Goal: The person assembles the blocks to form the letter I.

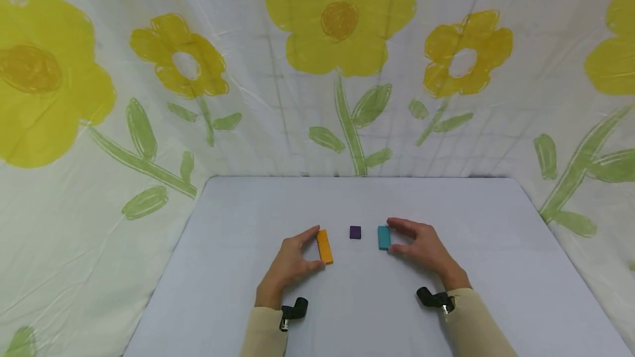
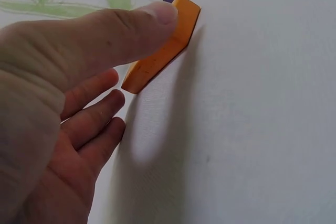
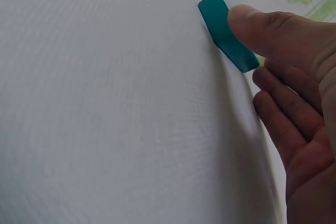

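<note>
An orange rectangular block [image 1: 324,247] lies slightly slanted on the white table, left of the middle. My left hand [image 1: 291,260] pinches it lengthwise, index finger at the far end and thumb at the near end. In the left wrist view the thumb covers part of the orange block [image 2: 157,59]. To the right, my right hand [image 1: 421,244] pinches a shorter teal block [image 1: 384,238] in the same manner, thumb near and index far. The teal block [image 3: 223,32] shows beside the thumb in the right wrist view. Between the two hands sits a small dark purple square block [image 1: 355,232], touched by neither.
The white table [image 1: 347,313] ends at a straight far edge. Behind it and at both sides hangs a white cloth [image 1: 238,147] printed with yellow flowers. Black wrist cameras [image 1: 295,309] sit on both forearms.
</note>
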